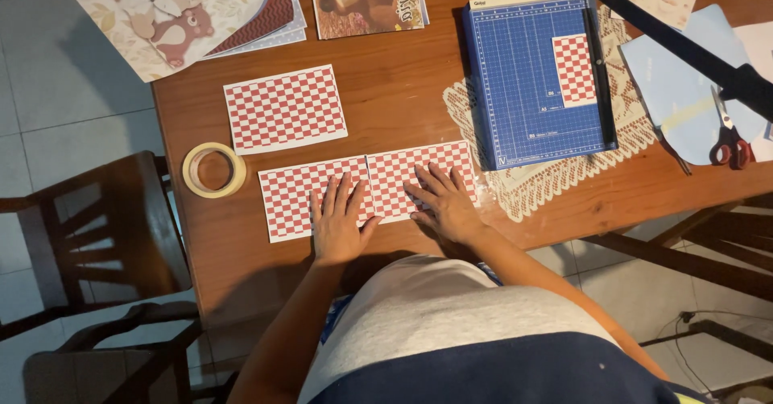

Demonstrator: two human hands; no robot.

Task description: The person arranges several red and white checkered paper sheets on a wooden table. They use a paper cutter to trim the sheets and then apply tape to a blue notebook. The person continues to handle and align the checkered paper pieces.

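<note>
Red-and-white checkered paper is pressed flat under both sets of fingers at the near edge of the desk [386, 106]. The left hand [336, 220] lies palm down with its fingers [330, 194] extended and slightly spread on the left checkered sheet [302, 198]. The right hand [445, 203] lies palm down with its fingers [427, 180] fanned apart on the right checkered sheet [411, 174]. Nothing is pinched or gripped by either hand. The two sheets are laid side by side, their inner edges touching along a seam between the hands.

A third checkered sheet [284, 109] is placed farther from the person, apart from the pair and slightly to the left. A roll of pale tape [213, 170] is set flat just left of the left sheet. To the right, a blue paper trimmer [523, 90] with a printed grid is rested on a cream lace doily [547, 182]; a small checkered piece [574, 70] is held on its bed beside the raised black cutting arm [684, 45]. Red-handled scissors [729, 142] are seen at the far right on pale blue paper [676, 90]. Patterned sheets with bear pictures [181, 13] are spread along the far edge. A dark wooden chair [97, 235] is positioned left of the desk.
</note>
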